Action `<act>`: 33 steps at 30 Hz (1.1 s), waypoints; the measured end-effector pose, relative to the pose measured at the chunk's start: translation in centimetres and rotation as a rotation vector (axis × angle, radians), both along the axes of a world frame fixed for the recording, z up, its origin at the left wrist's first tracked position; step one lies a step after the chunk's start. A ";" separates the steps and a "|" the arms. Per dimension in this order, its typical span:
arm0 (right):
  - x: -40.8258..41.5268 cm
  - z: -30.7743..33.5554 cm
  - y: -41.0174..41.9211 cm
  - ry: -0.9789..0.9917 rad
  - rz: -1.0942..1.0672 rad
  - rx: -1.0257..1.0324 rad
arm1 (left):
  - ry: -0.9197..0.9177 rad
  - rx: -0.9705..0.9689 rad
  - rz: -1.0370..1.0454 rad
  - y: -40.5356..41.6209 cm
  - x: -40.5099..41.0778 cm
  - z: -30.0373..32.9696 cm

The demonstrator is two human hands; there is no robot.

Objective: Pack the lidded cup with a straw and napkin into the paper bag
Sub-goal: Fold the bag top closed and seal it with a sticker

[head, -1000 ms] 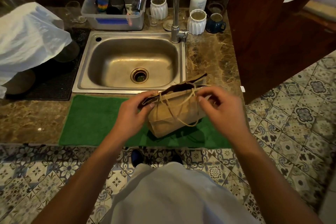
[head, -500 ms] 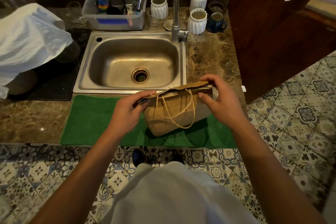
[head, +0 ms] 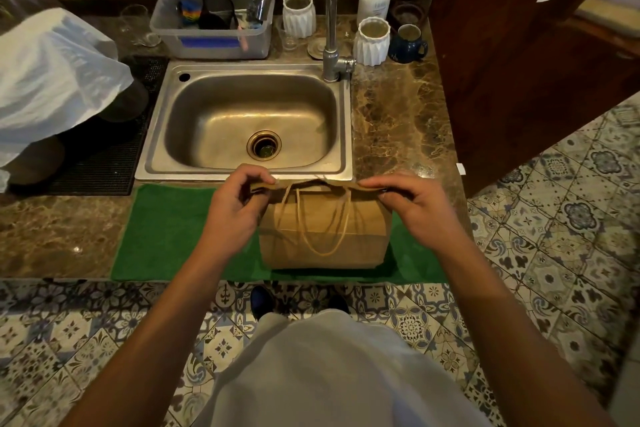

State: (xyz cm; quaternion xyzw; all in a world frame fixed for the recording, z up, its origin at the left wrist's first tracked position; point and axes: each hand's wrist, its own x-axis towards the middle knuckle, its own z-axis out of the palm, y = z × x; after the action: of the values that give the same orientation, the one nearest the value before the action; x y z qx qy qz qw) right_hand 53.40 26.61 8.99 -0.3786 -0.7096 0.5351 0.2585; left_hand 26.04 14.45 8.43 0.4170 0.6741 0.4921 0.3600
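- The mouth of the paper bag (head: 323, 236), seen gaping a second ago and half closed half a second ago, is now pressed flat into a single straight fold.
- The left hand (head: 232, 208) has been shifted to the left end of that fold, and the right hand (head: 412, 206) to the right end; earlier both were nearer the middle of the opening.
- The fold is pinched at each end between thumb and fingertips, so both hands are clenched on the bag's top edge, not released.
- The bag has also been squared up: earlier it leaned and sat askew, now its broad face is turned toward the near edge of the counter.
- The bag stands upright on the green mat (head: 173, 236), just near of the sink (head: 242, 121), with its closed top upward.
- Its long axis, the flattened top seam, runs left to right, parallel with the sink's near rim.
- The two twine handles (head: 322, 218) hang down over the near face.
- The cup, straw and napkin are not visible; they are judged to be already inside, though this cannot be confirmed.
- The task is judged almost finished, with only the sealing or creasing of the top left.
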 end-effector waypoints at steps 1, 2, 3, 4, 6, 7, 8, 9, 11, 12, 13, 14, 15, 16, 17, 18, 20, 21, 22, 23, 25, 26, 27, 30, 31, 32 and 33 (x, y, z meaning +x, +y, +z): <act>-0.2 -0.3 -0.2 0.001 -0.013 0.002 | -0.018 -0.005 -0.007 -0.1 0.0 0.1; -0.3 -0.5 -0.3 0.001 -0.028 0.006 | -0.021 -0.012 -0.018 -0.2 0.1 0.3; -0.3 -0.7 -0.4 -0.003 -0.039 0.014 | -0.022 -0.031 -0.027 -0.3 0.1 0.3; -0.4 -0.8 -0.5 -0.008 -0.050 0.024 | -0.026 -0.061 -0.035 -0.5 0.0 0.4; -0.4 -0.9 -0.5 -0.025 -0.060 0.030 | -0.076 -0.124 -0.092 -0.7 -0.6 0.8; -0.4 -0.8 -0.6 -0.035 -0.057 0.024 | -0.108 -0.133 -0.142 -0.8 -0.9 1.1; -0.3 -0.7 -0.6 -0.043 -0.051 0.022 | -0.123 -0.132 -0.170 -0.7 -1.1 1.3; -0.3 -0.5 -0.6 -0.048 -0.041 0.021 | -0.122 -0.129 -0.166 -0.6 -1.1 1.6; -0.2 -0.4 -0.6 -0.053 -0.023 0.022 | -0.037 -0.137 -0.090 -0.2 -0.9 1.9; -0.2 -0.4 -0.7 -0.053 -0.019 0.023 | 0.035 -0.140 -0.087 0.1 -0.8 1.8; -0.2 -0.3 -0.7 -0.051 -0.018 0.026 | 0.111 -0.155 -0.131 0.4 -0.7 1.6; -0.2 -0.4 -0.7 -0.048 -0.023 0.028 | 0.177 -0.180 -0.215 0.6 -0.7 1.5; -0.1 -0.4 -0.8 -0.041 -0.029 0.026 | 0.229 -0.202 -0.310 0.7 -0.6 1.4; -0.1 -0.5 -0.8 -0.036 -0.031 0.026 | 0.257 -0.226 -0.379 0.7 -0.7 1.2; 0.0 -0.5 -0.8 -0.032 -0.030 0.034 | 0.276 -0.243 -0.422 0.8 -0.6 1.3; 0.1 -0.6 -0.8 -0.029 -0.025 0.050 | 0.297 -0.249 -0.451 0.8 -0.8 1.3; 0.2 -0.8 -0.9 -0.029 -0.018 0.085 | 0.336 -0.244 -0.488 0.7 -0.9 1.2; 0.1 -0.9 -0.9 -0.030 -0.018 0.092 | 0.345 -0.237 -0.495 0.6 -0.9 1.2; 0.0 -0.8 -1.0 -0.027 -0.021 0.082 | 0.351 -0.232 -0.493 0.6 -0.9 1.2; -0.1 -0.7 -1.0 -0.022 -0.026 0.058 | 0.355 -0.231 -0.484 0.5 -0.8 1.2; -0.4 -0.1 -1.1 -0.010 -0.030 0.002 | 0.372 -0.226 -0.460 0.4 -0.5 1.2; -0.5 0.3 -1.2 -0.009 -0.028 -0.022 | 0.386 -0.222 -0.452 0.3 -0.3 1.2; -0.7 0.7 -1.1 -0.020 -0.023 -0.033 | 0.400 -0.221 -0.446 0.3 -0.2 1.2; -1.9 2.0 -0.9 -0.127 -0.010 0.094 | 0.408 -0.226 -0.443 0.1 0.2 1.3; -2.4 2.3 -0.7 -0.183 0.019 0.173 | 0.411 -0.222 -0.449 0.0 0.3 1.3; -2.9 2.6 -0.6 -0.249 0.081 0.237 | 0.419 -0.214 -0.455 0.0 0.4 1.3; -3.3 2.6 -0.4 -0.328 0.161 0.271 | 0.428 -0.205 -0.458 0.0 0.5 1.3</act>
State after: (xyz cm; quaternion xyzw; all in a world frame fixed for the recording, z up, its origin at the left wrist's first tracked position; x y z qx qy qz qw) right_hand 50.10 26.17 11.63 -0.3642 -0.8355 0.3851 0.1448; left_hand 26.50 14.41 9.74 0.6132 0.6693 0.2291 0.3515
